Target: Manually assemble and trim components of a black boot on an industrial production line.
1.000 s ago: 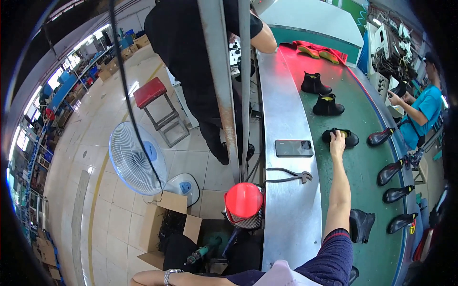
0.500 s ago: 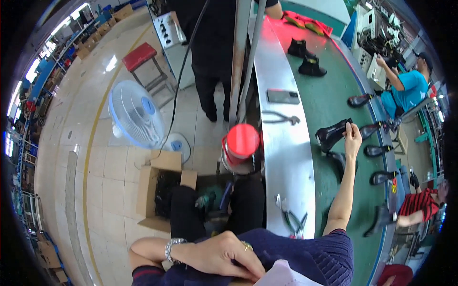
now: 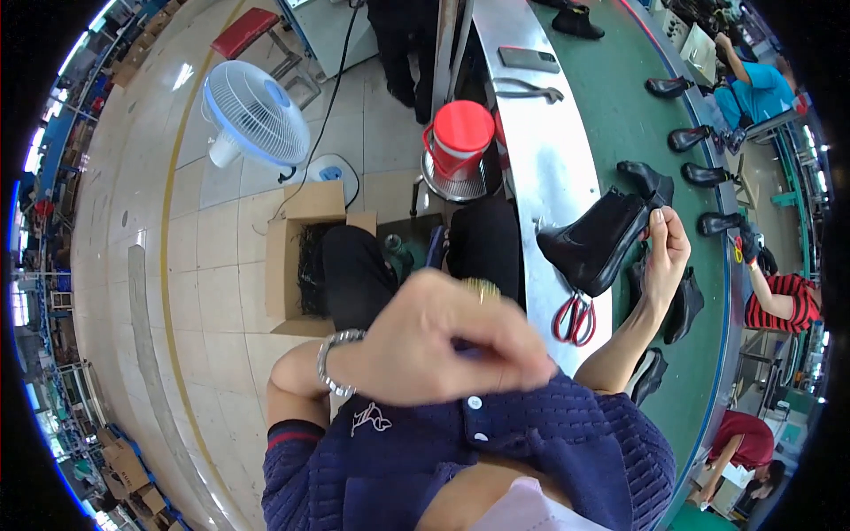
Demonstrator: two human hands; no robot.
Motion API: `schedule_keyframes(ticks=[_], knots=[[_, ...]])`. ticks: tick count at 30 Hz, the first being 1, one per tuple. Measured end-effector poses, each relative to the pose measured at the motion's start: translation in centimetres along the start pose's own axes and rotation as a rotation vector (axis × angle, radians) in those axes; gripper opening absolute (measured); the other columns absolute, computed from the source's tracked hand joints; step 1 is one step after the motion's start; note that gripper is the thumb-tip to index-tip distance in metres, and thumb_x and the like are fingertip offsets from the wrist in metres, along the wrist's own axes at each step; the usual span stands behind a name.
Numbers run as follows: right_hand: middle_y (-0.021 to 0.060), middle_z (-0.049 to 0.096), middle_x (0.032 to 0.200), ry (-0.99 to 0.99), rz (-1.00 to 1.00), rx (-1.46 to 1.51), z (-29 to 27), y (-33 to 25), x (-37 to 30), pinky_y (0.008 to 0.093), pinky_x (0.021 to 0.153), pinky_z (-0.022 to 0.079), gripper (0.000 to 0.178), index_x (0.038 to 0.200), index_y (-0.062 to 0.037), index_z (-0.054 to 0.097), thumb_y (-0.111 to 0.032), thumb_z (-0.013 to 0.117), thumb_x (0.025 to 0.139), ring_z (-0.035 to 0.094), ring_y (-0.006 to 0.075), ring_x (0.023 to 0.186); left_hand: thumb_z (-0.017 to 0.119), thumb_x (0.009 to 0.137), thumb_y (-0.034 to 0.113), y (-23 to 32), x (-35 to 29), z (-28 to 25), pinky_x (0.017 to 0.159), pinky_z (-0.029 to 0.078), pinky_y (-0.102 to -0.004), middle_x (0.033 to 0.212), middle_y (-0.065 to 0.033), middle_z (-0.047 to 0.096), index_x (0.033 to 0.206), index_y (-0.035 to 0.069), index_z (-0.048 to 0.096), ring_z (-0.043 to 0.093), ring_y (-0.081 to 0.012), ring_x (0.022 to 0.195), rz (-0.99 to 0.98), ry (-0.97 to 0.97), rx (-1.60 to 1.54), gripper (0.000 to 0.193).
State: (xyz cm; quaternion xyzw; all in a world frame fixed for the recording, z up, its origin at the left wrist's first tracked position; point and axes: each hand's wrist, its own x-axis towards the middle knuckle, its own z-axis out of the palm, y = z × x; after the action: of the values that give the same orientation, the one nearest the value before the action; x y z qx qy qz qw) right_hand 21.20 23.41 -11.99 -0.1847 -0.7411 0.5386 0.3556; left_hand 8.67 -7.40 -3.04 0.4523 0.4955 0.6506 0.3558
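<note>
A glossy black ankle boot (image 3: 598,234) hangs over the metal ledge (image 3: 540,146), toe to the left. My right hand (image 3: 666,261) pinches it at its right side between thumb and fingers. In front of my chest is my left hand (image 3: 443,345), with a bracelet and a ring, its fingers curled and drawn together. Whatever might lie between those fingertips is hidden. Red-handled scissors (image 3: 575,319) rest on the ledge just below the boot. Farther along lie pliers (image 3: 529,90) and a dark phone (image 3: 529,59).
More black boots (image 3: 683,305) stand on the green conveyor belt (image 3: 593,115) at the right. A red lidded bucket (image 3: 463,133) sits on a round stool ahead. Left of my knees are an open cardboard box (image 3: 288,274) and a fan (image 3: 257,111). People sit across the belt.
My right hand has brought the boot from the belt toward me, over the ledge. My left hand has risen from my chest. The view has tilted down.
</note>
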Motion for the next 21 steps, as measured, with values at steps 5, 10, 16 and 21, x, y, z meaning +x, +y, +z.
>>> schedule_keyframes(ticks=[5, 10, 16, 21], knots=[[-0.0012, 0.052, 0.079, -0.045, 0.005, -0.026, 0.8, -0.4, -3.1, 0.0216, 0.063, 0.041, 0.013, 0.089, 0.0009, 0.06, -0.011, 0.061, 0.095, 0.049, 0.0069, 0.069, 0.069, 0.081, -0.004, -3.6, 0.6, -1.4, 0.066, 0.055, -0.025, 0.083, -0.0134, 0.071, 0.088, -0.003, 0.07, 0.069, -0.0173, 0.072, -0.15, 0.281, -0.208, 0.007], [-0.0006, 0.052, 0.077, -0.031, 0.004, -0.1, 1.5, -0.4, -3.7, 0.0218, 0.062, 0.04, 0.014, 0.085, -0.0002, 0.059, -0.011, 0.061, 0.094, 0.049, 0.0072, 0.069, 0.069, 0.084, 0.0, -7.5, 0.4, -3.5, 0.069, 0.056, -0.0246, 0.084, -0.0129, 0.071, 0.094, -0.003, 0.07, 0.07, -0.0167, 0.074, -0.093, 0.363, -0.3, 0.01], [-0.0008, 0.052, 0.077, -0.011, -0.011, -0.127, 2.0, -1.1, -3.0, 0.0217, 0.062, 0.041, 0.014, 0.086, 0.0005, 0.059, -0.011, 0.06, 0.095, 0.05, 0.0071, 0.069, 0.068, 0.084, -0.001, -8.2, 0.0, -4.3, 0.071, 0.057, -0.0252, 0.085, -0.0134, 0.071, 0.095, -0.004, 0.07, 0.07, -0.0173, 0.075, -0.101, 0.409, -0.337, 0.011], [-0.0008, 0.052, 0.077, -0.03, 0.002, -0.076, 2.3, -0.9, -2.1, 0.0218, 0.063, 0.041, 0.014, 0.086, 0.0011, 0.059, -0.01, 0.059, 0.095, 0.05, 0.007, 0.069, 0.069, 0.083, -0.002, -8.5, -0.2, -4.6, 0.071, 0.057, -0.025, 0.085, -0.0126, 0.071, 0.094, -0.003, 0.07, 0.069, -0.0168, 0.075, -0.12, 0.435, -0.337, 0.012]])
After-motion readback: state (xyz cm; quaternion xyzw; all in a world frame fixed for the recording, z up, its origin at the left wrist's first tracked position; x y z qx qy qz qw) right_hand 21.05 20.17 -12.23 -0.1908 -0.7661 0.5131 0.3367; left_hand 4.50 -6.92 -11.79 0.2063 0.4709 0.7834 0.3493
